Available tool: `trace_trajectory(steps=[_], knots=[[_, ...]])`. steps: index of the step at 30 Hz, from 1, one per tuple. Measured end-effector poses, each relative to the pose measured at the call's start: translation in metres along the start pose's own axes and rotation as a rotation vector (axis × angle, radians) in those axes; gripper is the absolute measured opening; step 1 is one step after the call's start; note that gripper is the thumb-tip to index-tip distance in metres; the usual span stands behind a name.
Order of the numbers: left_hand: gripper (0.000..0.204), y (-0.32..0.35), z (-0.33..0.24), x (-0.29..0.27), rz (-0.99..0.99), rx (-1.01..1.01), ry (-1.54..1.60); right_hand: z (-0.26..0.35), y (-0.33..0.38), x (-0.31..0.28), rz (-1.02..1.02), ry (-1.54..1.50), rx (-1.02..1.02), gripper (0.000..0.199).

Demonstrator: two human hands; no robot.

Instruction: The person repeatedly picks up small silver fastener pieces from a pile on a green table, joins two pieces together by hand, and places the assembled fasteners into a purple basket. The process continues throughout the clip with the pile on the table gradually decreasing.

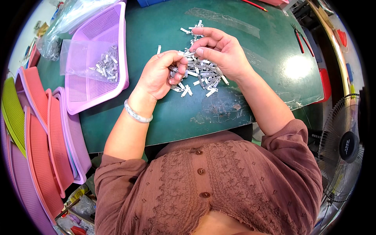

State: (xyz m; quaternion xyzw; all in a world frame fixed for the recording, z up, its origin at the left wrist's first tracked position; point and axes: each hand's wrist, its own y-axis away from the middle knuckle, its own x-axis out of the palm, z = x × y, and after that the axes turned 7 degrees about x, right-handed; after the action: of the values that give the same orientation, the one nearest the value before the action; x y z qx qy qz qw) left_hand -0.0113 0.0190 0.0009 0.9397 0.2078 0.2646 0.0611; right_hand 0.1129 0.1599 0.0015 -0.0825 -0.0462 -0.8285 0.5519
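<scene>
My left hand (159, 74), with a pale bangle (137, 113) on its wrist, is closed. Its thumb and forefinger pinch a small silvery metal strip (189, 54). At the strip's other end, the thumb and a finger of my right hand (227, 53) close in a pinch, while its upper fingers reach outward. Below both hands, a loose pile of similar small metal pieces (201, 76) lies on the green tabletop (168, 125). One single piece (159, 49) lies apart, left of the pile. My left hand hides part of the pile.
Left of my hands sits a purple perforated basket (94, 92) with a clear plastic bag (76, 58) of metal pieces in it. Stacked colored baskets (43, 149) stand beside the table. Red-handled pliers (301, 41) and a red pencil (254, 5) lie right. A fan (340, 149) stands beyond the right edge.
</scene>
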Motion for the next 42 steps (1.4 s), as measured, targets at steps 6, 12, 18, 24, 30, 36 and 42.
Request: trace_trajectory(steps=[6,12,18,24,30,36,42], knots=[[0.021,-0.0006,-0.0002,-0.0017,-0.002,0.002,0.014,-0.0020,-0.0003,-0.0012,0.018,-0.011,0.017,0.040],[0.020,-0.0003,-0.0011,-0.0013,-0.004,0.007,-0.003,-0.0019,-0.0002,-0.0025,0.013,0.010,0.045,0.040],[0.020,0.0000,-0.0008,-0.0009,-0.017,0.016,-0.033,-0.0019,0.0003,-0.0026,0.018,0.026,0.053,0.043],[0.017,-0.0004,0.0009,0.0007,-0.051,0.025,-0.076,-0.0002,0.0001,-0.0026,-0.004,0.054,0.072,0.046],[0.011,-0.0006,0.0017,0.0022,-0.075,0.045,-0.082,-0.0029,-0.0015,-0.0035,-0.001,0.087,-0.014,0.049],[0.009,-0.0005,0.0023,0.0041,-0.091,0.097,-0.111,-0.0035,-0.0022,-0.0009,-0.035,0.080,-0.083,0.051],[0.009,-0.0012,0.0037,0.0037,-0.078,0.120,-0.091,-0.0037,-0.0022,-0.0009,-0.041,0.087,-0.106,0.051]])
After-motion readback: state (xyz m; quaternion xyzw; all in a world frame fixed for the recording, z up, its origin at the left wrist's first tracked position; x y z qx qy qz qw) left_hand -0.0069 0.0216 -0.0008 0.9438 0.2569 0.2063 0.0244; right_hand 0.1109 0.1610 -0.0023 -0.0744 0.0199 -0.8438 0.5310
